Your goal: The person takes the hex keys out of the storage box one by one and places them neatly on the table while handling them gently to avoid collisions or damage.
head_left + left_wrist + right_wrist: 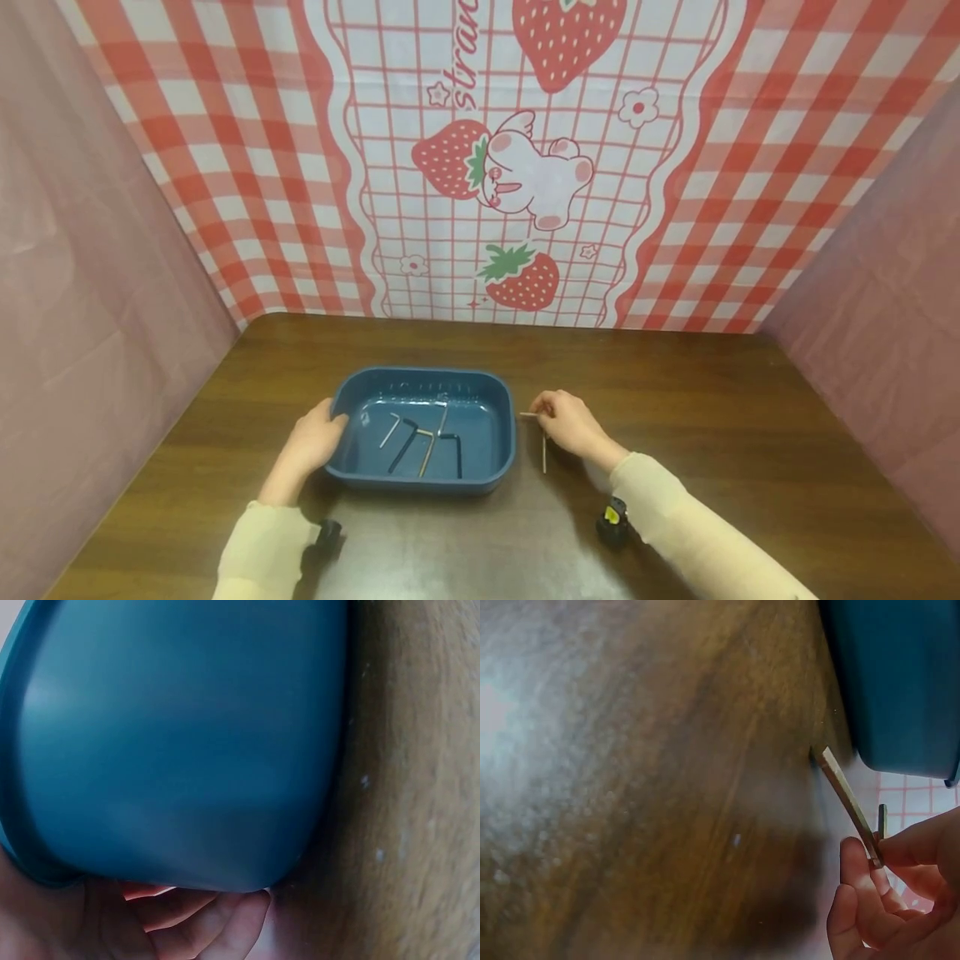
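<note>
A blue plastic tub stands on the table, with several L-shaped hex keys lying inside. Among them are a black hex key, a brass-toned hex key and a small silver hex key. My left hand grips the tub's left end, thumb over the rim; in the left wrist view its fingers lie against the outer wall. Right of the tub, my right hand pinches another hex key at its bend between thumb and fingers, outside the tub wall.
The brown wooden table carries the tub left of its middle. A red-and-white strawberry cloth hangs behind the table, and pink curtains close off both sides. Black wrist cameras sit below both forearms.
</note>
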A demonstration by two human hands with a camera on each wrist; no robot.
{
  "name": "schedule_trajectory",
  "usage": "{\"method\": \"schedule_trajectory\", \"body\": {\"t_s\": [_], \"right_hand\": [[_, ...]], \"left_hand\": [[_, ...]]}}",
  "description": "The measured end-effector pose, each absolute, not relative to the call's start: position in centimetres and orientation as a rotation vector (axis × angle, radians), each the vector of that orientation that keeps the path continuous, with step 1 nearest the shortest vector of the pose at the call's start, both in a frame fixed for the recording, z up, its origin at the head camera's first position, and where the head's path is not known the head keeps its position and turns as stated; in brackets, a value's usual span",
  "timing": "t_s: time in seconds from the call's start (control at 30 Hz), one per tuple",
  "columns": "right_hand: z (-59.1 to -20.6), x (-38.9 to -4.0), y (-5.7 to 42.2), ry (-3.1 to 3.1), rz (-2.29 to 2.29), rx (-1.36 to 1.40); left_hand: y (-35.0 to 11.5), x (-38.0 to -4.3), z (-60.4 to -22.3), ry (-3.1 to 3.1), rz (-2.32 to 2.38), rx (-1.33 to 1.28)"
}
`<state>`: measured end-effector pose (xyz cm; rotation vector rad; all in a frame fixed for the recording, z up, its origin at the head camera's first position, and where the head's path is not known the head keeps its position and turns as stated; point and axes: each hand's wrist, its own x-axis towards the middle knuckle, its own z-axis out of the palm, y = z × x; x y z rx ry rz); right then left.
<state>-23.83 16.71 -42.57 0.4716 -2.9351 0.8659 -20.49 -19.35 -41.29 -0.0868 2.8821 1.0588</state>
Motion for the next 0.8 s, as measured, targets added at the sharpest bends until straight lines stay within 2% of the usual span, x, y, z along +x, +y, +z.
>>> {"method": "schedule_trajectory", "body": {"t_s": [0.8], "right_hand": [[-43.44, -23.7, 15.93, -2.961, 0.779, 0.359]], "left_hand": [[-19.21, -20.28, -41.06, 2.869, 1.069, -0.109]]}}
